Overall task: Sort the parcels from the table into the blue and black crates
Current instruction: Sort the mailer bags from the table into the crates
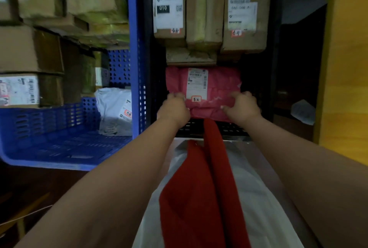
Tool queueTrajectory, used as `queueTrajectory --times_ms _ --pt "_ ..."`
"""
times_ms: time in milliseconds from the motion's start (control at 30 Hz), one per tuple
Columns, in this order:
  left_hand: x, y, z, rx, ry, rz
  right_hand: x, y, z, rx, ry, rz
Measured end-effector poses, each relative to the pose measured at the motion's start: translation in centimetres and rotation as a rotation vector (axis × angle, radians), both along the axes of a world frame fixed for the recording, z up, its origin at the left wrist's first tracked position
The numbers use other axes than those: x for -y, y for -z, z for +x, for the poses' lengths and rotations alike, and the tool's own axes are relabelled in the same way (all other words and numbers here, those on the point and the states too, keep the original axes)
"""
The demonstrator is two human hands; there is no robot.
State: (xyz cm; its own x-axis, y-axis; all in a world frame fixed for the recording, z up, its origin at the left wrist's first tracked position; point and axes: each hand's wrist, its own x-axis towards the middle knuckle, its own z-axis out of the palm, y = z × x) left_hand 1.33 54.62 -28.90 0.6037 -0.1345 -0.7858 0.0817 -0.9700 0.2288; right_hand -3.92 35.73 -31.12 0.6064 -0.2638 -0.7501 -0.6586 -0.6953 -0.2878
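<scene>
1. The left hand [174, 108] is gripping the near left edge of the pink parcel [203, 90], its fingers curled over the top of the wrapping.
2. The right hand [242, 106] is gripping the near right edge of the same parcel, fingers curled onto the pink film and the thumb tip showing against it.
3. The pink parcel is lying between the two hands and stretching away from them, inside the black crate [275, 68], with its white label [197, 82] facing up midway between the hands.
4. Beyond the hands, past the far edge of the pink parcel, brown cardboard boxes [205, 9] are sitting side by side in the black crate, two of them showing white shipping labels.
5. To the left of the left hand, the blue crate [135, 48] is standing just beside the black one, holding stacked cardboard boxes and a white bagged parcel [113, 108] close to the left wrist.
6. Below the forearms, a red strip of cloth [209, 178] is hanging over white fabric.
7. To the right of the right hand, a crumpled pale wrapper [302, 112] is lying in the dark gap outside the black crate.
</scene>
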Motion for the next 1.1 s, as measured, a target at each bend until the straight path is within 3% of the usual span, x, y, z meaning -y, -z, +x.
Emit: queueTrajectory --times_ms 600,867,1100 --pt "5.5 -15.9 0.6 0.306 0.473 -0.116 1.1 -17.6 -3.7 0.258 0.027 -0.221" --pt "13.0 -19.0 0.7 0.442 0.675 -0.25 6.0 -21.1 -5.6 0.327 0.196 -0.309" --pt "19.6 -18.8 -0.6 0.428 0.775 -0.336 11.6 -21.2 -8.4 0.301 0.291 -0.331"
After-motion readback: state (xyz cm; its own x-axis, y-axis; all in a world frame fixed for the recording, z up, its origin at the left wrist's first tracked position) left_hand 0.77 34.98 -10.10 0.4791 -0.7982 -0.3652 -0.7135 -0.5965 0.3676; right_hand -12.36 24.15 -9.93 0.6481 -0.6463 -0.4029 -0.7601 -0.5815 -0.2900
